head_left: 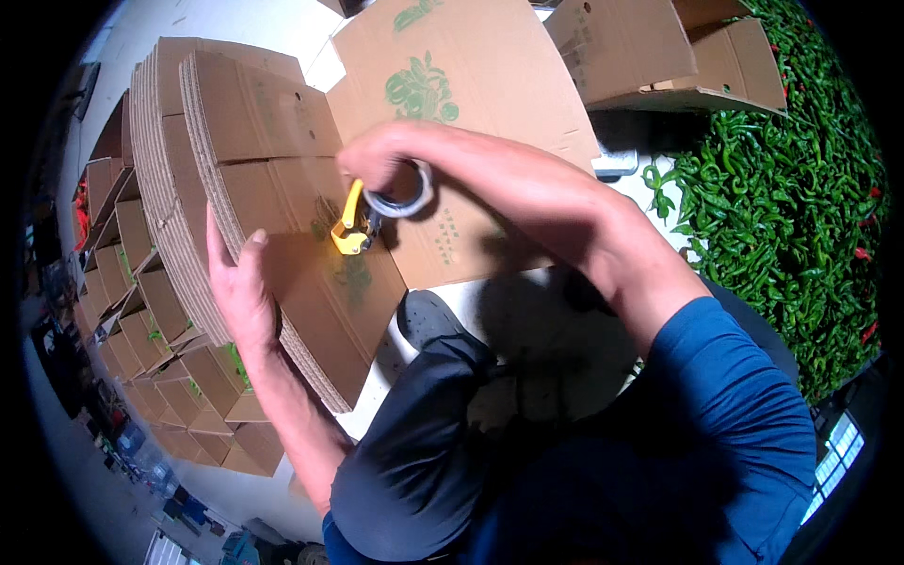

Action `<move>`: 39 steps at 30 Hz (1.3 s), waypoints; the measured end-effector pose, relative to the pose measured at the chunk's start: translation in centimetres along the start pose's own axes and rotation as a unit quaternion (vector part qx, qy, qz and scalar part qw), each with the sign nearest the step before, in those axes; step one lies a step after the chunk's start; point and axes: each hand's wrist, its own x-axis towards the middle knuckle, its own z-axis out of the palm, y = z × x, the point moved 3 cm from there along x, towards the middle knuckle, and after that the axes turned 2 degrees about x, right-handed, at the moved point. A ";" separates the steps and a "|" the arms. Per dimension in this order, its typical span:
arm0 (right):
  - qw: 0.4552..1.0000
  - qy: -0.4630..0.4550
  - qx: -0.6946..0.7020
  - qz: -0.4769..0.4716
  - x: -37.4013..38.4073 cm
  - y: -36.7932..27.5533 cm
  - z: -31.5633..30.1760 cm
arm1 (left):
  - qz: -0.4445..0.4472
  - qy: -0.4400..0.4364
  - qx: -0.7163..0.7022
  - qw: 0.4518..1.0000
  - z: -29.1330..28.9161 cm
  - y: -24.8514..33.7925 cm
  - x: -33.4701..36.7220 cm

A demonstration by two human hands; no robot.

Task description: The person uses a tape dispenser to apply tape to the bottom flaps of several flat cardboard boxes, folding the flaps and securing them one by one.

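My right hand (377, 158) is closed round a yellow tape dispenser (350, 235) with a roll of tape (411, 193) on it. It hangs over the inner corner between a bundle of flattened cardboard boxes (273, 202) and a tan cardboard panel (508, 80) printed in green. At the bundle's left edge is my left hand (243, 294), thumb on the front face and fingers behind, gripping it. Part of the right hand's grip is hidden behind the hand itself.
More flattened cardboard (165, 179) leans behind the bundle. Farther left stand several open cartons (174, 315), some with green contents. A wide heap of green peppers (782, 207) with a few red ones lies at right, beside an open carton (640, 52). My shoe (428, 318) is close below the panel.
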 end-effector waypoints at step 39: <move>0.443 0.333 0.693 -0.462 -2.3 -6.7 -17.1 | 0.024 -0.001 -0.075 0.997 -1.2 -0.6 0.1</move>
